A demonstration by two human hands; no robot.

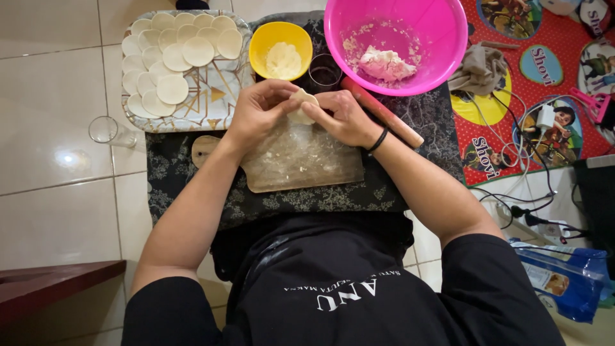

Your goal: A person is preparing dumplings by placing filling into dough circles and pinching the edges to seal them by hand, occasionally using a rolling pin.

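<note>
Over the wooden board [301,163], my left hand [256,112] and right hand [343,118] pinch a thin dough round [302,106] between fingertips. Pressing too hard could tear it. It might also stick to my fingers and stretch.

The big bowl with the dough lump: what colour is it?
Bright pink bowl, clearest in the head view.

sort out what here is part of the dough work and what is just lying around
In use: dough disc held by left hand and right hand; wooden board; tray of discs; yellow flour bowl; pink bowl; rolling pin.

Lying about: charger and cables; grey cloth; blue packet; glass.
</note>
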